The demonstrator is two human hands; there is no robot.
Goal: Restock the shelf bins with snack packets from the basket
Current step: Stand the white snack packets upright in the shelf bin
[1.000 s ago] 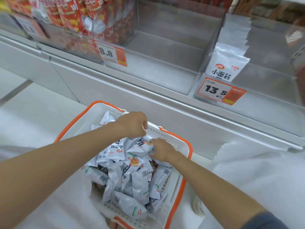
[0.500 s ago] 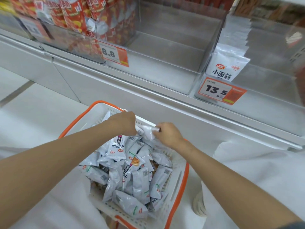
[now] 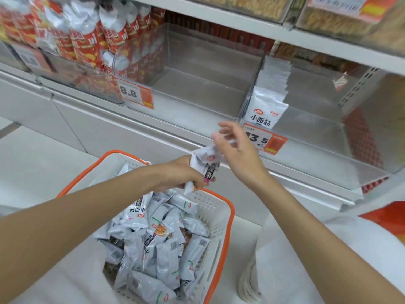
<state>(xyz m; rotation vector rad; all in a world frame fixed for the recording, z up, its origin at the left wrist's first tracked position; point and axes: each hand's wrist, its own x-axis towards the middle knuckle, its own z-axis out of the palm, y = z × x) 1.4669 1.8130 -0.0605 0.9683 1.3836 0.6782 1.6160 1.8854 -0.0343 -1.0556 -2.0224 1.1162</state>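
Head view: the left hand (image 3: 182,175) gripped white snack packets (image 3: 206,163) above the basket (image 3: 219,216). Beside it, the blurred right hand (image 3: 238,152) spread loose fingers at their top.

The shelf (image 3: 153,126) bears clear bins (image 3: 208,62) holding red packets (image 3: 83,40) and white packets (image 3: 268,106).

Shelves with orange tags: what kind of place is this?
Probably a shop or supermarket: orange price tags on clear plastic shelf bins, rows of red snack bags, and a white orange-rimmed shopping basket of silver packets.
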